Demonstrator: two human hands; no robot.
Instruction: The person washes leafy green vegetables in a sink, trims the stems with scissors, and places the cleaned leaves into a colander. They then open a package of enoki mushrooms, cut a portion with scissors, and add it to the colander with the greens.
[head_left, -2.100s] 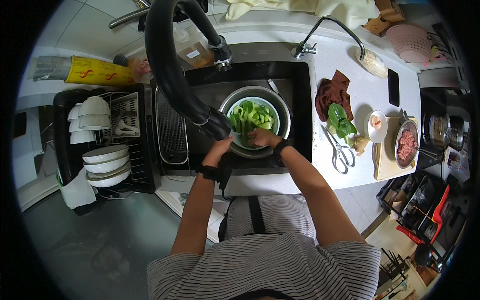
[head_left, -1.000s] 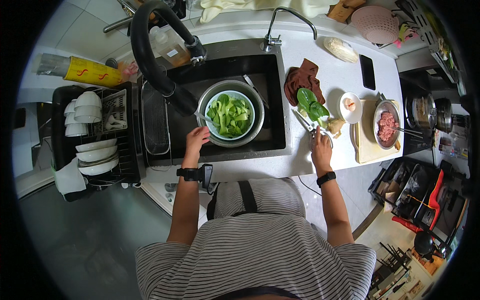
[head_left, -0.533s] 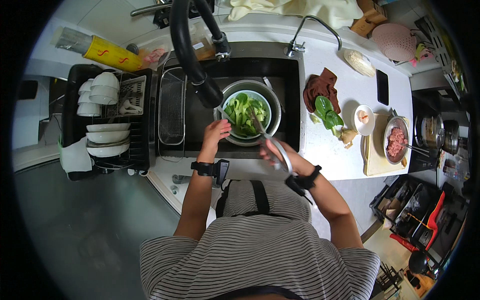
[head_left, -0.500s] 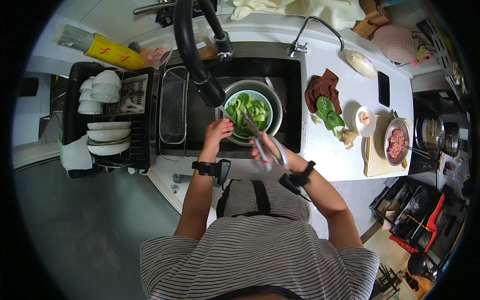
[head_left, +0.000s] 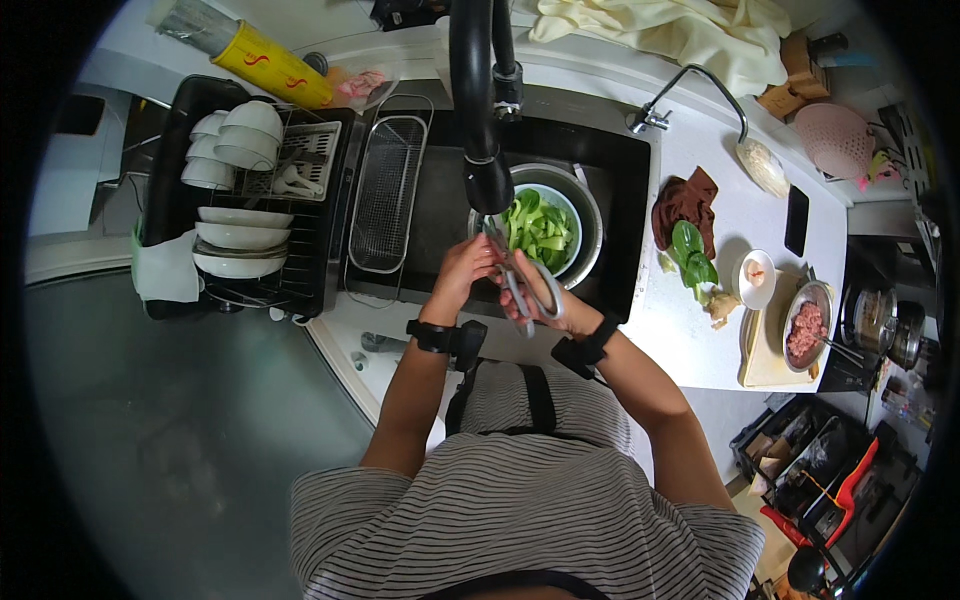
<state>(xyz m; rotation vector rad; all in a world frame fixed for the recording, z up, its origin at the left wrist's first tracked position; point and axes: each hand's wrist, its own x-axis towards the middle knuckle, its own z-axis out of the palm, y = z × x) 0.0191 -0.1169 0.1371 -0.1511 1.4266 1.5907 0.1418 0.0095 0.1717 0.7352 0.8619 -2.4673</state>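
Observation:
Grey-handled kitchen scissors [head_left: 553, 291] are in my right hand [head_left: 572, 312], its fingers through and around the handles. Their blades point up and left beneath the black faucet [head_left: 488, 185]. My left hand [head_left: 463, 273] is at the blades, its fingers drawn together and seemingly touching them; the exact grip is partly hidden. Just beyond and to the right, cut leafy greens [head_left: 541, 230] fill a pale bowl [head_left: 576, 232]. That bowl sits inside a metal basin [head_left: 597, 240] in the dark sink [head_left: 627, 200].
A wire basket [head_left: 388, 195] stands in the sink's left side, beside a dish rack [head_left: 325, 235] with white bowls. On the right counter are leaves [head_left: 690, 252], a brown cloth [head_left: 690, 205], a small white bowl [head_left: 755, 292], a bowl of minced meat [head_left: 806, 330] and a cutting board [head_left: 768, 362].
My left fingers have come in to the scissors' blades. The scissors have shifted toward the faucet, off the greens. The whole view has swung, so the surroundings sit further right.

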